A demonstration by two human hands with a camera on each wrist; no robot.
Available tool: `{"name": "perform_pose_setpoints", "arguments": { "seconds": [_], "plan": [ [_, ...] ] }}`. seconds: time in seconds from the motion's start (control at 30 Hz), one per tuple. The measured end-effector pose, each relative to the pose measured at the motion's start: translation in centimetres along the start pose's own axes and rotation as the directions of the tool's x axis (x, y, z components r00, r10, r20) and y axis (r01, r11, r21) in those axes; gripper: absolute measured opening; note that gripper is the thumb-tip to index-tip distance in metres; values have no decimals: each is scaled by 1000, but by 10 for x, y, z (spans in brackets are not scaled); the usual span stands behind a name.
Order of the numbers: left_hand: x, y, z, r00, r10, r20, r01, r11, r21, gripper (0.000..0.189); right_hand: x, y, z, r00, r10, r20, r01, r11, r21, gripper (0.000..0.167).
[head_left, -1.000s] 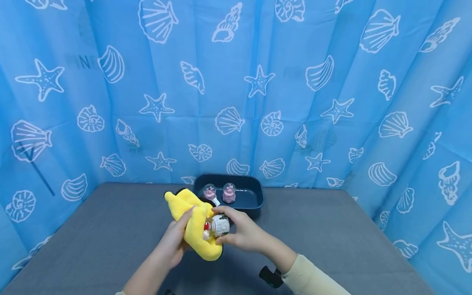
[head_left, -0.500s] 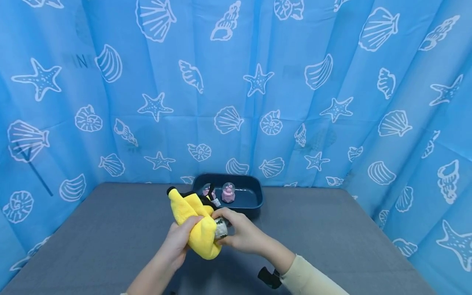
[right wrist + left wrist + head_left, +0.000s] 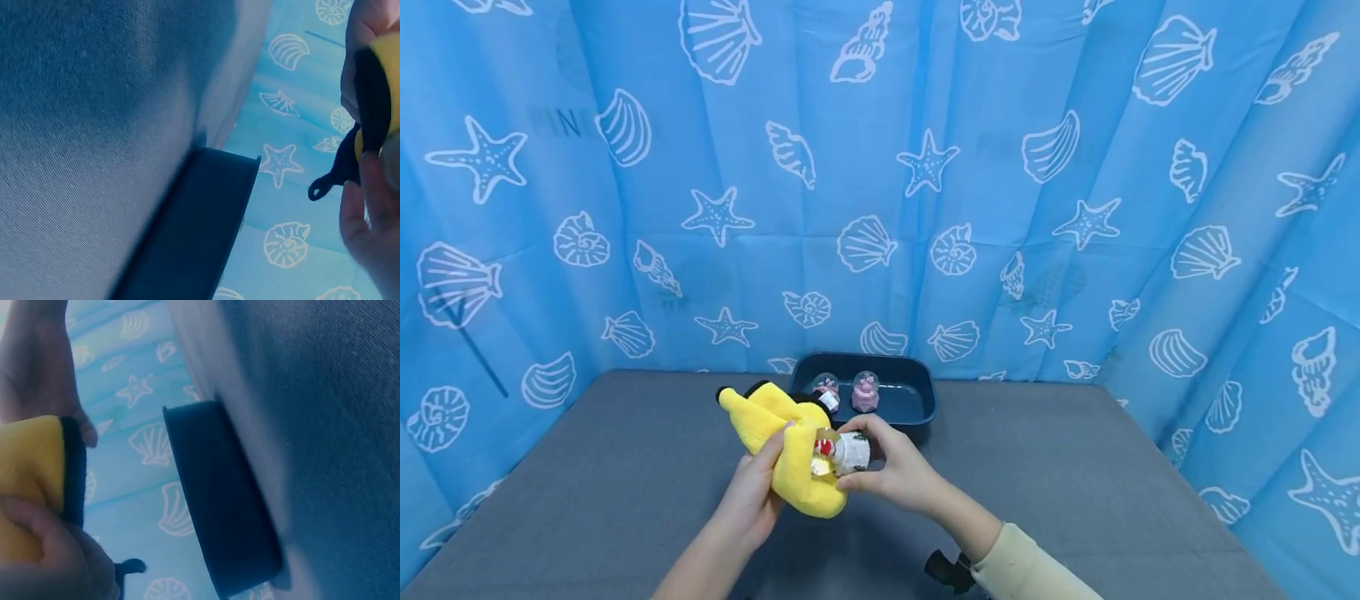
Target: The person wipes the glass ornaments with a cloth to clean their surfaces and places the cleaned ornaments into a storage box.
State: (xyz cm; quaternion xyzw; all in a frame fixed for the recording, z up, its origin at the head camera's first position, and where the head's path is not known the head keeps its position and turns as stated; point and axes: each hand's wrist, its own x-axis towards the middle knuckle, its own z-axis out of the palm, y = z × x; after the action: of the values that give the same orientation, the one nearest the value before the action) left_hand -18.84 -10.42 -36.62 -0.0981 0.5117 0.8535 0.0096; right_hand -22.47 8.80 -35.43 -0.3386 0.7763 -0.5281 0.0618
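My left hand (image 3: 751, 500) grips a fluffy yellow cloth (image 3: 808, 493) with black edging, its thumb on top of the fabric. A small snow globe (image 3: 854, 452) lies on its side, dome toward the cloth. My right hand (image 3: 901, 472) holds the globe by its white base, with fingers and thumb on either side. Through the clear dome shows something red and white. The cloth lies against and partly behind the dome. In the left wrist view, the yellow cloth (image 3: 31, 453) hides the globe. The right wrist view shows the black edging (image 3: 374, 94) close to my right fingers.
Behind the hands, a dark blue tray (image 3: 913, 400) stands near the table's back edge. Two pink snow globes (image 3: 865, 392) sit in it. A black object (image 3: 951, 571) lies by the right sleeve. A blue shell-patterned curtain (image 3: 880, 183) hangs behind the grey table (image 3: 1037, 467).
Half a second ago the cloth was wrapped over the dome. Now the cloth has drawn back to the left, and the red and white inside shows again. My right hand still holds the base.
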Motion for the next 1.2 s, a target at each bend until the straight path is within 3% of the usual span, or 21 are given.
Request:
{"name": "perform_pose_setpoints", "arguments": {
  "seconds": [0.1, 0.27, 0.37, 0.5, 0.63, 0.8, 0.9, 1.0, 1.1, 1.2],
  "plan": [
    [-1, 1, 1, 999, -10, 36, 8, 998, 55, 65, 0, 0, 2, 998, 41, -49, -40, 999, 16, 42],
    [-2, -2, 2, 993, 62, 104, -80, 980, 181, 56, 0, -3, 4, 997, 68, -25, -67, 997, 37, 40],
    [-1, -4, 0, 992, 106, 73, -118, 977, 177, 47, 1, -3, 3, 996, 78, 35, -82, 986, 143, 43],
    [0, -2, -1, 991, 134, 28, -136, 981, 138, 37, 0, -2, 3, 991, 85, 102, -113, 946, 303, 41],
    [2, 1, 0, 992, 126, 26, -128, 986, 111, 50, -1, -1, 3, 988, 95, 120, -131, 929, 346, 43],
    [2, 5, 2, 996, 83, 24, -86, 981, 171, 61, -2, 0, 3, 988, 96, 124, -125, 959, 255, 41],
    [2, 7, 3, 997, 33, 66, -50, 960, 276, 63, -3, -1, 1, 988, 53, 146, -68, 993, 101, 39],
    [2, 7, 2, 995, 11, 99, -45, 937, 347, 60, -4, -1, 1, 986, 8, 166, 0, 999, -48, 39],
    [3, 6, 2, 996, 35, 87, -62, 940, 335, 56, -5, -2, 1, 984, -9, 177, 27, 995, -100, 38],
    [3, 5, 2, 998, 54, 43, -64, 954, 294, 55, -5, -4, 3, 985, 0, 175, 15, 996, -83, 37]
  ]
}}
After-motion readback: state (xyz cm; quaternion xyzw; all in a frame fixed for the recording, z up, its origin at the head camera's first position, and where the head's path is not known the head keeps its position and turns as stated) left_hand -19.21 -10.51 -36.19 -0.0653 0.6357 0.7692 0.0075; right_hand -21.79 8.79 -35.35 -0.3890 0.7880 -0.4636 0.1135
